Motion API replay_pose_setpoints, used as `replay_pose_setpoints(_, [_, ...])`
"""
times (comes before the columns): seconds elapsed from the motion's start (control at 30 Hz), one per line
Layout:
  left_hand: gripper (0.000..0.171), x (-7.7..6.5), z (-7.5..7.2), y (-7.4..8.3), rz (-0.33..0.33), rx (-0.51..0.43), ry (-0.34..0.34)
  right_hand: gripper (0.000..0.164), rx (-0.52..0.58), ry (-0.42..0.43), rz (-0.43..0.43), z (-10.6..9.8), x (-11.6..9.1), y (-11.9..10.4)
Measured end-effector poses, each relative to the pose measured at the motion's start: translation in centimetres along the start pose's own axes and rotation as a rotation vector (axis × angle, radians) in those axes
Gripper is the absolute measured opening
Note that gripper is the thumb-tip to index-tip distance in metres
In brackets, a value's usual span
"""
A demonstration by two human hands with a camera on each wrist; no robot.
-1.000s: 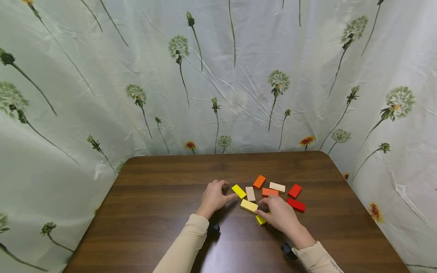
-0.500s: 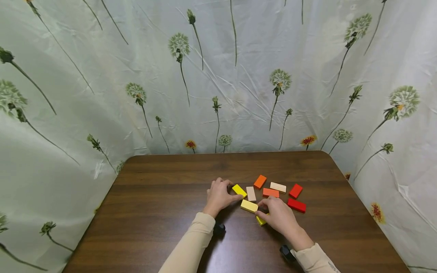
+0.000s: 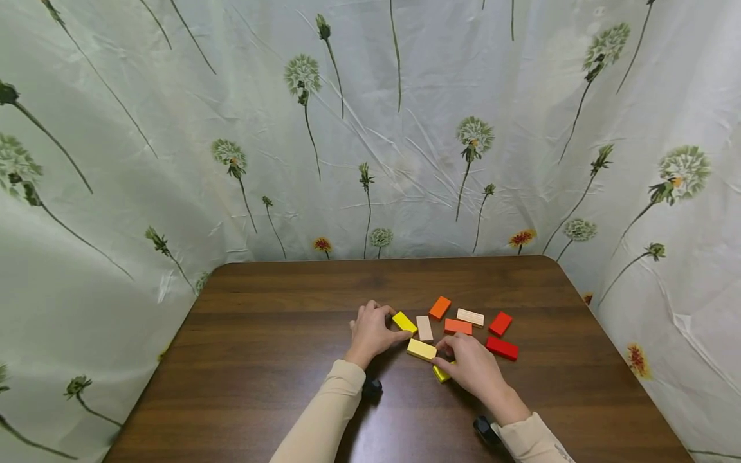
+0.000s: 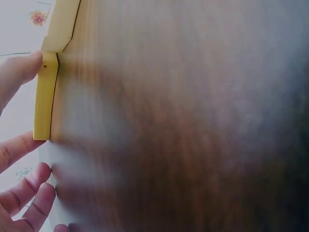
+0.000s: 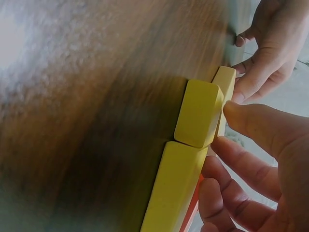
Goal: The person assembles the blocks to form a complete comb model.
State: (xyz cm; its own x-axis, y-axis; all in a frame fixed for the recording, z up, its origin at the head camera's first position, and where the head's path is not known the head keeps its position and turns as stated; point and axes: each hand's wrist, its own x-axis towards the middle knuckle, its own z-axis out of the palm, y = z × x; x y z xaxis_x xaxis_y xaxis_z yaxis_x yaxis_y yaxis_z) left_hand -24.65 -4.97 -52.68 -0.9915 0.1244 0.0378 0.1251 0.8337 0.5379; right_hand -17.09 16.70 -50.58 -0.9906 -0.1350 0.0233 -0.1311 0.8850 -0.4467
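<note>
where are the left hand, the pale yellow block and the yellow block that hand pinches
Left hand [image 3: 370, 330], head view: back of the hand.
Pale yellow block [image 3: 421, 348], head view: middle of its top face.
Pinched yellow block [image 3: 404, 323], head view: middle of its top face.

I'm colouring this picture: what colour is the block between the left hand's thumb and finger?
Bright yellow. That block shows best in the head view.

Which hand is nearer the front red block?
Right. The right hand is just left of the red block; the left hand is farther left, pinching the leftmost yellow block.
</note>
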Motion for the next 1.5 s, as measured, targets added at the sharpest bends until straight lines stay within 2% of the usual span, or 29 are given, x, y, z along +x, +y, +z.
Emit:
replay_pose_setpoints(0.23, [0.06, 0.3, 0.0, -0.4, 0.032, 0.027, 0.002, 0.016, -0.003, 0.0, 0.002, 0.3, 0.2, 0.0])
replay_pose_setpoints(0.5, [0.061, 0.6, -0.3, -1.8, 0.084, 0.087, 0.021, 0.016, -0.004, -0.01, 0.003, 0.7, 0.4, -0.4])
replay_pose_setpoints(0.7, [0.057, 1.0, -0.9, -3.2, 0.136, 0.05, 0.001, 0.016, -0.005, -0.012, -0.005, 0.8, 0.3, -0.7])
replay_pose_setpoints(0.93, [0.055, 1.5, -2.0, -4.6, 0.149, -0.008, -0.054, 0.019, -0.007, -0.012, -0.044, 0.8, 0.3, -1.2])
replay_pose_setpoints(1.13, [0.061, 1.6, -2.6, -5.6, 0.184, -0.039, -0.128, 0.021, 0.059, -0.081, -0.046, 0.3, 1.1, -1.5])
replay_pose_setpoints(1.23, [0.065, 1.5, -2.9, -5.8, 0.201, -0.049, -0.16, 0.028, 0.083, -0.116, -0.046, 0.0, 1.7, -1.7])
replay_pose_setpoints(1.4, [0.055, 1.5, -3.0, -5.9, 0.197, -0.045, -0.148, 0.044, 0.055, -0.171, -0.074, -0.2, 2.7, -1.9])
replay_pose_setpoints(1.5, [0.059, 1.6, -2.9, -5.9, 0.185, -0.011, -0.15, 0.048, 0.041, -0.192, -0.087, -0.1, 3.1, -1.9])
